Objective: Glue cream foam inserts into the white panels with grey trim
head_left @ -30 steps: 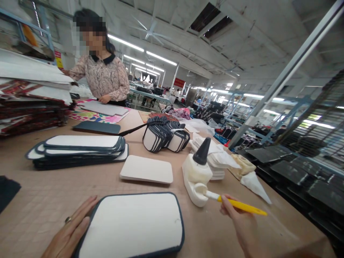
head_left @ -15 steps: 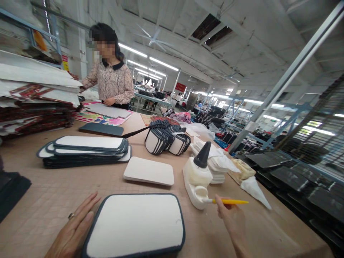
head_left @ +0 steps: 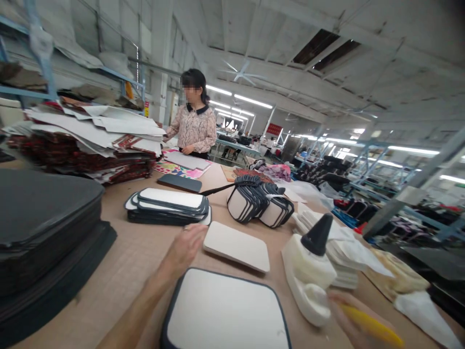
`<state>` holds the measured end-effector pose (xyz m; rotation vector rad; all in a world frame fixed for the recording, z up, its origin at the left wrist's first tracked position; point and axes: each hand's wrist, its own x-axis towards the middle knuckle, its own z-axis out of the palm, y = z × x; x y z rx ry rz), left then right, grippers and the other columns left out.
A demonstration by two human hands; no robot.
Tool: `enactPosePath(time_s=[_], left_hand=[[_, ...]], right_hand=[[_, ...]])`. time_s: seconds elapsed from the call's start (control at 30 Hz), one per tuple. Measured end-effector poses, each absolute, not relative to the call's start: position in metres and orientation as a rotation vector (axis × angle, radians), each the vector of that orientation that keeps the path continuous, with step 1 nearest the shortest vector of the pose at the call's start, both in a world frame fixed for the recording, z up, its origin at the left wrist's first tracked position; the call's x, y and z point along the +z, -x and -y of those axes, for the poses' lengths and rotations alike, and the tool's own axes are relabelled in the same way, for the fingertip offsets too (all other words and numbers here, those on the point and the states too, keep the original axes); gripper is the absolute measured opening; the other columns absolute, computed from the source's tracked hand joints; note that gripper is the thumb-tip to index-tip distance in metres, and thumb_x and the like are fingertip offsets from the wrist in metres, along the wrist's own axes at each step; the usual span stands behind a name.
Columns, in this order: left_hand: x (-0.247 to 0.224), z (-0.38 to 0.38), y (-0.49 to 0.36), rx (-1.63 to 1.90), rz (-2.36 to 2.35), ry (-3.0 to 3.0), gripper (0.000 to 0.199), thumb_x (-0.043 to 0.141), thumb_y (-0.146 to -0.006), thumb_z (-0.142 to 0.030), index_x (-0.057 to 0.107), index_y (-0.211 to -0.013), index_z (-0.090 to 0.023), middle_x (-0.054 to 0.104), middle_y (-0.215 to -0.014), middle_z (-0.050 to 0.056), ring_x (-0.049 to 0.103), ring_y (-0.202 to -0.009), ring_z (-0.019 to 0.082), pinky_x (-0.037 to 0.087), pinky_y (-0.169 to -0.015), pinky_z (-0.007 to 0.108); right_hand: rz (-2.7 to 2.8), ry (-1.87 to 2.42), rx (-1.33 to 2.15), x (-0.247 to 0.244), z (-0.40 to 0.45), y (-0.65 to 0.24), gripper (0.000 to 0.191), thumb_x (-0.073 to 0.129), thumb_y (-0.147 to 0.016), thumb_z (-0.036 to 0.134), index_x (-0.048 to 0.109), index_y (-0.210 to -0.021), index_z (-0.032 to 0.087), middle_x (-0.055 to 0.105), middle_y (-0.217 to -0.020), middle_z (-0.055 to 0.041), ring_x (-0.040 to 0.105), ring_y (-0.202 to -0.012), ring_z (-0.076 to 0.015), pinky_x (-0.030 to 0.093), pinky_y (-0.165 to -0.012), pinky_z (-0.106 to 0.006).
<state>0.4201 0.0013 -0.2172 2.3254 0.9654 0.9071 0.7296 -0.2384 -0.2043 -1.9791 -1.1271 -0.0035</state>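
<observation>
Over the table [head_left: 127, 264] | right hand [head_left: 349, 325] blurred, gripping yellow handle [head_left: 372, 325], end indistinct | left hand [head_left: 187, 242] half-curled, hold unclear

1. The left forearm [head_left: 140, 300], bare along the part in view, slants from the bottom edge, left of centre, up and to the right.
2. The left wrist [head_left: 167, 266] runs nearly in line with it.
3. The left hand [head_left: 186, 245] is near the middle of the frame, its back toward the camera, the fingers close together, loosely bent and pointing up and right (a slight blur softens their outlines).
4. The right hand [head_left: 347, 315] is at the lower right, strongly blurred, drawn into a grip; how each finger lies cannot be told.
</observation>
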Motion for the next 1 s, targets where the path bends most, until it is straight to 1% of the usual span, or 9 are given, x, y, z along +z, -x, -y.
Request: enactPosePath(time_s=[0.07,0.17,0.3,0.4,0.53,0.6,0.7,0.87,1.0], left_hand=[[-0.219,-0.020,-0.450,0.624,-0.800,-2.505,0.032,0.035,-0.080,-0.008,0.058,-0.101,-0.015,0.060,-0.106,0.009,0.053,-0.100,0.019,0.040,-0.093,0.033],[-0.238,-0.042,-0.476,0.470,-0.711,-2.585,0.030,0.039,-0.069,0.001,0.060,-0.086,-0.014,0.062,-0.094,0.010,0.053,-0.091,0.022,0.043,-0.085,0.035],[-0.258,-0.057,-0.475,0.407,-0.635,-2.630,0.032,0.040,-0.066,0.003,0.056,-0.087,-0.015,0.058,-0.103,0.009,0.048,-0.098,0.022,0.040,-0.088,0.033],[-0.260,-0.063,-0.469,0.384,-0.584,-2.632,0.034,0.040,-0.063,0.004,0.055,-0.085,-0.018,0.058,-0.101,0.004,0.047,-0.097,0.018,0.039,-0.086,0.028],[-0.259,-0.067,-0.471,0.385,-0.559,-2.606,0.033,0.040,-0.064,0.004,0.055,-0.083,-0.019,0.057,-0.100,0.003,0.046,-0.097,0.018,0.038,-0.087,0.027],[-0.262,-0.069,-0.471,0.405,-0.562,-2.583,0.032,0.040,-0.066,0.003,0.054,-0.084,-0.019,0.056,-0.102,0.003,0.045,-0.098,0.018,0.037,-0.089,0.028],[-0.269,-0.075,-0.470,0.450,-0.596,-2.543,0.028,0.039,-0.069,0.001,0.053,-0.082,-0.018,0.055,-0.097,0.003,0.046,-0.094,0.017,0.038,-0.086,0.028],[-0.278,-0.089,-0.471,0.484,-0.674,-2.496,0.016,0.047,-0.067,-0.004,0.051,-0.074,-0.018,0.055,-0.088,0.003,0.049,-0.087,0.018,0.040,-0.079,0.027],[-0.281,-0.091,-0.473,0.481,-0.706,-2.495,0.018,0.046,-0.066,-0.002,0.051,-0.073,-0.018,0.056,-0.086,0.003,0.049,-0.087,0.018,0.039,-0.079,0.027]], right_hand=[[1.118,1.928,0.042,-0.192,0.194,-0.715,0.032,0.056,-0.067,0.054,0.064,-0.079,0.025,0.062,-0.068,-0.0017,0.056,-0.058,-0.0172,0.044,-0.053,-0.027],[1.150,1.799,0.231,-0.187,0.111,-0.690,0.038,0.047,-0.073,0.054,0.061,-0.080,0.019,0.049,-0.051,0.0025,0.048,-0.049,-0.0138,0.039,-0.047,-0.025],[1.274,1.743,0.349,-0.207,0.016,-0.663,0.034,0.045,-0.072,0.048,0.057,-0.063,0.018,0.044,-0.045,0.0037,0.044,-0.044,-0.0116,0.036,-0.045,-0.023],[1.328,1.737,0.381,-0.228,-0.025,-0.653,0.031,0.045,-0.072,0.044,0.058,-0.064,0.017,0.049,-0.048,0.0025,0.048,-0.046,-0.0123,0.037,-0.046,-0.023],[1.353,1.823,0.330,-0.239,-0.027,-0.680,0.023,0.049,-0.067,0.038,0.058,-0.060,0.018,0.056,-0.052,0.0008,0.053,-0.052,-0.0145,0.037,-0.051,-0.024],[1.309,1.918,0.256,-0.234,-0.010,-0.708,0.020,0.051,-0.064,0.035,0.056,-0.053,0.019,0.055,-0.049,-0.0002,0.052,-0.051,-0.0162,0.035,-0.051,-0.025],[1.249,2.023,0.157,-0.221,0.017,-0.732,0.017,0.051,-0.061,0.033,0.053,-0.050,0.019,0.051,-0.046,-0.0015,0.052,-0.050,-0.0185,0.033,-0.050,-0.027],[1.445,1.886,0.307,-0.220,0.000,-0.672,0.023,0.044,-0.071,0.035,0.060,-0.068,0.019,0.062,-0.064,-0.0018,0.057,-0.059,-0.0153,0.039,-0.056,-0.023],[1.581,1.849,0.407,-0.227,-0.004,-0.650,0.014,0.048,-0.066,0.026,0.057,-0.057,0.020,0.057,-0.054,0.0026,0.053,-0.052,-0.0120,0.036,-0.050,-0.020]])
